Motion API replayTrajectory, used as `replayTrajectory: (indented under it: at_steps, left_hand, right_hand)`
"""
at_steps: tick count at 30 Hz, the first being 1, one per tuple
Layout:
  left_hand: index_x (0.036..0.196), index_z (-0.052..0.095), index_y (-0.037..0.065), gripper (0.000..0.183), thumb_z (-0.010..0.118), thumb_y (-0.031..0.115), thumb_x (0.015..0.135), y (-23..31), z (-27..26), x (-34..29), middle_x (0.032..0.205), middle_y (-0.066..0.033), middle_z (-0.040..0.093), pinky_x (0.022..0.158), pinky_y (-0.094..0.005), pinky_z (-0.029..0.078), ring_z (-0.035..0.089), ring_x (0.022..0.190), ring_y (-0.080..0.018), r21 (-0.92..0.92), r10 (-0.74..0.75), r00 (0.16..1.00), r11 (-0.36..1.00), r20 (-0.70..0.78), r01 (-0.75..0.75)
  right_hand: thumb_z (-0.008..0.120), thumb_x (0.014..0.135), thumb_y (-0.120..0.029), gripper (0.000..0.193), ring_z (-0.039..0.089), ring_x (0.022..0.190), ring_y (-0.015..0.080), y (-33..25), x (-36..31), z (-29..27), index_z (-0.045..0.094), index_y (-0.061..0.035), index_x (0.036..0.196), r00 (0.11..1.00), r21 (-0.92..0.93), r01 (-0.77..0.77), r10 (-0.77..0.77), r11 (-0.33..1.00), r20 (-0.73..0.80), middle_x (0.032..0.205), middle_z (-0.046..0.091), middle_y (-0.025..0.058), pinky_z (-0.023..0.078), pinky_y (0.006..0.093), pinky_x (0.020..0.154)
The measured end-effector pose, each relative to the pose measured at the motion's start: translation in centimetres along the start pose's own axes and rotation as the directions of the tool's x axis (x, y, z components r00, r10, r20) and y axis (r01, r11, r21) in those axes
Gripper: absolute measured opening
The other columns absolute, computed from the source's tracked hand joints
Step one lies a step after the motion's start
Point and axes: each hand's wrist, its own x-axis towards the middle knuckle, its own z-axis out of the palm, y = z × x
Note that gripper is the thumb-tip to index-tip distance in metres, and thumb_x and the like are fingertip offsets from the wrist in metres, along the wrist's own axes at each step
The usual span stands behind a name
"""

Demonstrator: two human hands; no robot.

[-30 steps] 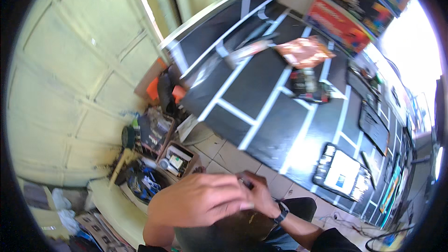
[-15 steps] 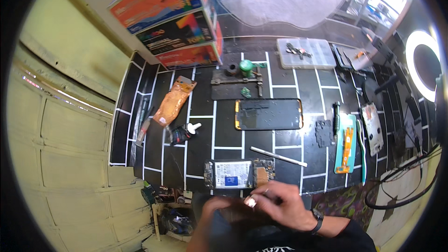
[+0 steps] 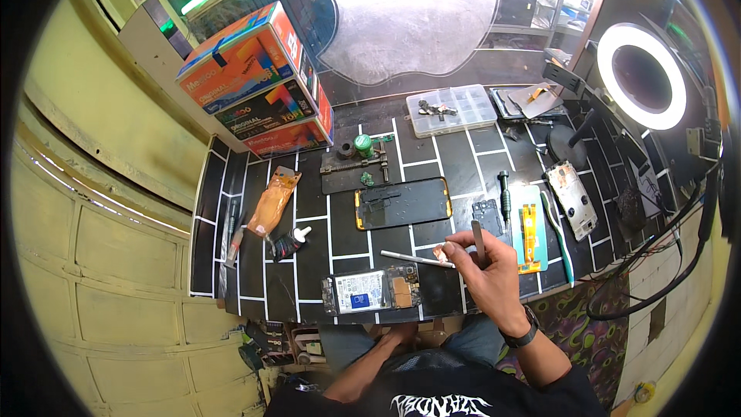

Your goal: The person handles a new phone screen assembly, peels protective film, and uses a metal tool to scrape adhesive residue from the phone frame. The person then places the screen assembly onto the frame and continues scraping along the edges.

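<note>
My right hand [image 3: 495,282], wearing a dark wristwatch, is raised over the table's near right part. Thumb and fingertips pinch a small crumpled copper-and-white piece [image 3: 442,252], while a thin dark flat tool [image 3: 478,241], maybe tweezers, stands up between the fingers. Low by my lap, my left hand [image 3: 400,334] is partly under the table edge, its fingers too unclear to read. Between the hands lies an opened phone [image 3: 370,290] with its battery and copper-coloured sheet exposed. A slim white stick [image 3: 409,258] lies just beyond it, partly behind my right hand.
Mid-table lies a dark phone panel [image 3: 404,204], with a metal holder [image 3: 336,175] and green jar [image 3: 363,146] beyond. A black bottle [image 3: 287,244] and orange pouch [image 3: 274,202] lie left. Right are a screwdriver [image 3: 505,199], toothbrush [image 3: 559,235] and ring light [image 3: 602,77].
My right hand has moved away from my left, up and right over the table, carrying the small piece. The left has dropped toward my lap. The view has tilted up.
</note>
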Motion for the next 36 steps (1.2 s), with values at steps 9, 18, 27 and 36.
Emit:
replayTrajectory:
  at_steps: [9, 18, 27, 36]
  left_hand:
    - [0.111, 0.071, 0.0, 0.025, 0.06, 0.013, 0.093, -2.4, 1.2, 1.7, 0.117, -0.027, 0.069, 0.1, -0.0498, 0.049, 0.063, 0.115, -0.0436, 0.16, 0.209, 0.964, 0.97, -0.165, -0.183]
    - [0.108, 0.072, 0.001, 0.021, 0.06, 0.015, 0.097, 7.7, -13.1, -5.4, 0.099, -0.0215, 0.074, 0.087, -0.0468, 0.055, 0.072, 0.095, -0.0393, -0.039, 0.316, 0.932, 0.948, 0.179, -0.315]
    - [0.099, 0.076, 0.0, 0.013, 0.069, 0.01, 0.094, 14.3, -31.2, -11.7, 0.085, -0.0148, 0.076, 0.068, -0.0335, 0.056, 0.076, 0.076, -0.0261, -0.174, 0.321, 0.882, 0.902, -0.345, -0.396]
    - [0.099, 0.075, -0.001, 0.015, 0.073, 0.011, 0.091, 12.2, -32.9, -8.1, 0.1, -0.0152, 0.072, 0.084, -0.0407, 0.053, 0.07, 0.094, -0.0332, 0.205, 0.372, 0.76, 0.928, -0.533, -0.311]
  right_hand:
    - [0.072, 0.096, -0.009, 0.013, 0.063, 0.068, 0.0039, 1.5, 0.8, 0.8, 0.072, 0.0024, 0.102, 0.993, -0.106, 0.113, -0.116, 0.988, -0.024, 0.085, 0.077, 0.0058, 0.045, 0.021, 0.057]
    - [0.074, 0.091, -0.013, 0.016, 0.074, 0.08, 0.0257, 3.5, 4.3, 1.8, 0.075, 0.0021, 0.096, 0.951, -0.406, 0.308, -0.277, 0.86, 0.135, 0.085, 0.076, 0.0156, 0.055, 0.0356, 0.073]
    - [0.075, 0.09, -0.03, 0.026, 0.07, 0.084, 0.0412, 3.6, 4.7, 1.9, 0.074, -0.0038, 0.09, 0.95, -0.57, 0.311, -0.267, 0.76, 0.162, 0.083, 0.073, 0.0184, 0.053, 0.0482, 0.073]
    - [0.06, 0.102, -0.019, 0.018, 0.066, 0.091, 0.0439, 3.4, 0.9, -1.9, 0.063, -0.0018, 0.105, 0.956, -0.56, 0.268, -0.286, 0.784, 0.057, 0.093, 0.07, 0.0225, 0.051, 0.0517, 0.078]
